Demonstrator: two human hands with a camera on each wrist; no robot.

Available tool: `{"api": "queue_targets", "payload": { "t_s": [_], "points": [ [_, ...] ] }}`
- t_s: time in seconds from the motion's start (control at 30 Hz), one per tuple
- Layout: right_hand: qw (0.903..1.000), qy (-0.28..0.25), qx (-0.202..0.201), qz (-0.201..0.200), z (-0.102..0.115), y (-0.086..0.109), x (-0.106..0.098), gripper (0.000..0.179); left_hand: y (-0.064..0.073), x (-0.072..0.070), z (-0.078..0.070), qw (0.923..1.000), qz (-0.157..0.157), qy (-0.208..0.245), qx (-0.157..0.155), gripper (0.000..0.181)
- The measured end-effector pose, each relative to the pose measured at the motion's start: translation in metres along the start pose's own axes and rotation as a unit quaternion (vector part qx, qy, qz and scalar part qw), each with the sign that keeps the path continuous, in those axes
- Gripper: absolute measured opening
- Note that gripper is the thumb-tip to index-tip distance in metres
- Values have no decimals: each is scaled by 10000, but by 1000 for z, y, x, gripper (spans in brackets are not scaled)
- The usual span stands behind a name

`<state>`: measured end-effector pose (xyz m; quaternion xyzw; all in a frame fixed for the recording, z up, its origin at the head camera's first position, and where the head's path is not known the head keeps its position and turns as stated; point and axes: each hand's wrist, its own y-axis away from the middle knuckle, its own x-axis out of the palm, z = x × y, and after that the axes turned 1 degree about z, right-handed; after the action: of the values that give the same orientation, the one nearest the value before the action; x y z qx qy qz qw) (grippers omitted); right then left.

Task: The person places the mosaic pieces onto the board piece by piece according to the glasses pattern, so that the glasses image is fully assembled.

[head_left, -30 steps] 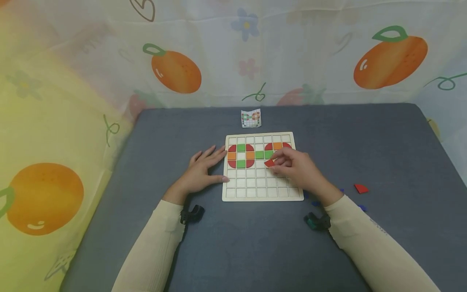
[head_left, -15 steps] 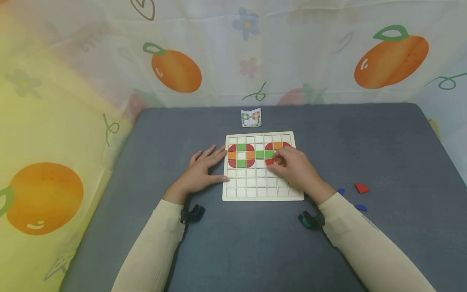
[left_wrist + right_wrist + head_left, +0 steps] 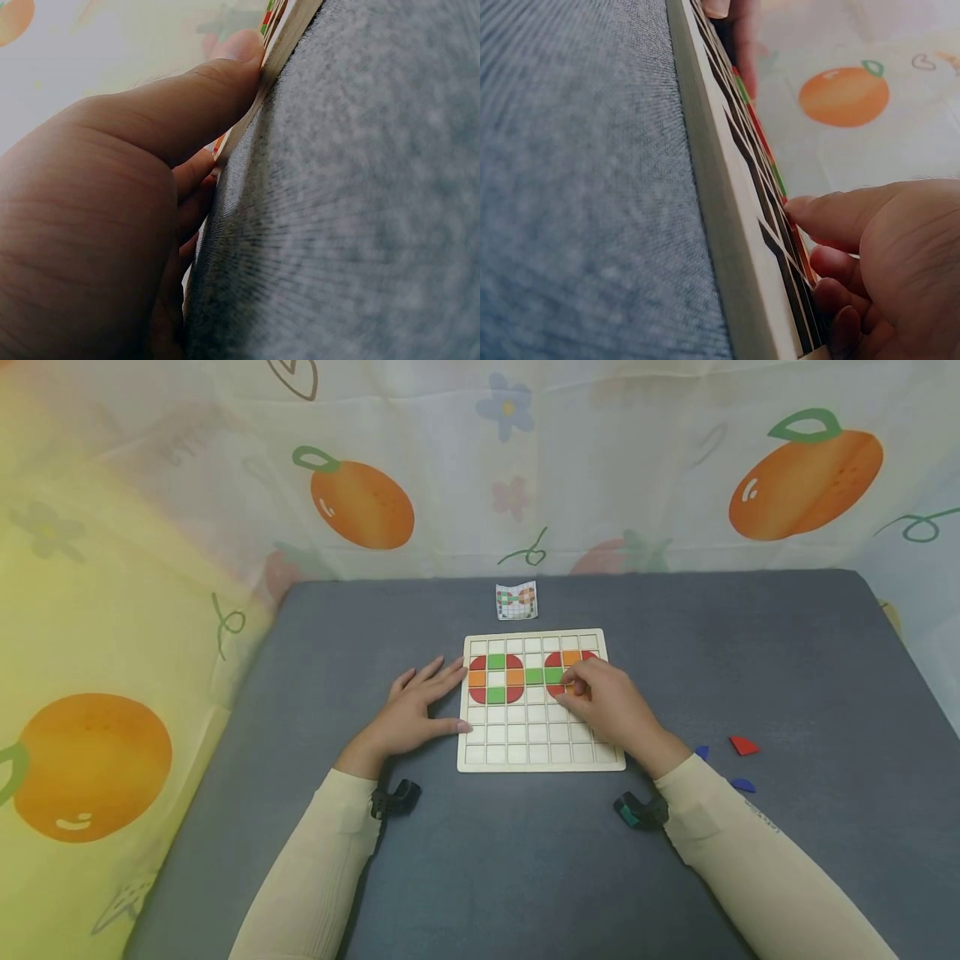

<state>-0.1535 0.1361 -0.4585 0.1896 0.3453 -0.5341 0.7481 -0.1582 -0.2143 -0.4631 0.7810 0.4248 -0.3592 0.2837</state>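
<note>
A pale wooden grid board (image 3: 538,768) lies on the dark table, with red, orange and green tiles set in its upper cells. My right hand (image 3: 618,706) is over the board's right half, thumb and curled fingers at a red quarter-round tile (image 3: 553,691) in a cell below the green tiles (image 3: 534,677). In the right wrist view the thumb tip (image 3: 799,208) touches the red tile. My left hand (image 3: 408,717) rests at the board's left edge, fingers spread, thumb (image 3: 244,49) over the rim. The right hand hides some tiles.
A small pattern card (image 3: 517,602) lies behind the board. Right of the right wrist are a loose red quarter-round tile (image 3: 744,746) and blue pieces (image 3: 742,786), one partly behind the sleeve. A fruit-patterned cloth (image 3: 450,468) hangs along the table's back edge.
My right hand has lowered the red quarter-round tile from a tilted hold into a cell of the board. The left hand has stayed at the board's edge.
</note>
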Motion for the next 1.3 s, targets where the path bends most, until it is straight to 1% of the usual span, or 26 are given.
{"api": "queue_targets", "payload": {
  "t_s": [0.23, 0.33, 0.5, 0.6, 0.67, 0.77, 0.83, 0.97, 1.13, 1.2, 1.3],
  "points": [
    [10000, -22, 25, -17, 0, 0, 0, 18, 0, 0, 1, 10000, -3, 20, 8, 99],
    [9997, -187, 99, -98, -1, 1, -1, 18, 1, 0, 0, 10000, 5, 33, 10, 99],
    [9964, -697, 294, -374, -6, 4, -2, 22, 0, 1, 0, 10000, 1, 49, 39, 99],
    [9925, -1067, 321, -505, -9, 6, -4, 29, 0, 2, 0, 10000, -8, 34, 70, 99],
    [9881, -1396, 344, -552, -11, 7, -7, 36, 0, 2, 0, 10000, -2, 41, 60, 99],
    [9762, -2055, 386, -569, -12, 8, -12, 45, 0, 2, -1, 10000, 7, 40, 30, 99],
    [9654, -2521, 361, -568, -12, 9, -16, 51, 0, 2, -1, 10000, 7, 53, 16, 99],
    [9428, -3284, 267, -509, -12, 10, -23, 64, 0, 2, -1, 10000, 1, 29, -2, 99],
    [9177, -3955, 231, -297, -13, 15, -34, 84, 0, 2, 0, 10000, 2, 34, -4, 99],
    [9129, -4070, 218, -211, -13, 18, -39, 86, 1, 2, 0, 10000, -5, 57, 7, 99],
    [9053, -4241, 151, -188, -15, 23, -45, 83, 1, 2, 1, 10000, -15, 76, 14, 99]
  ]
}}
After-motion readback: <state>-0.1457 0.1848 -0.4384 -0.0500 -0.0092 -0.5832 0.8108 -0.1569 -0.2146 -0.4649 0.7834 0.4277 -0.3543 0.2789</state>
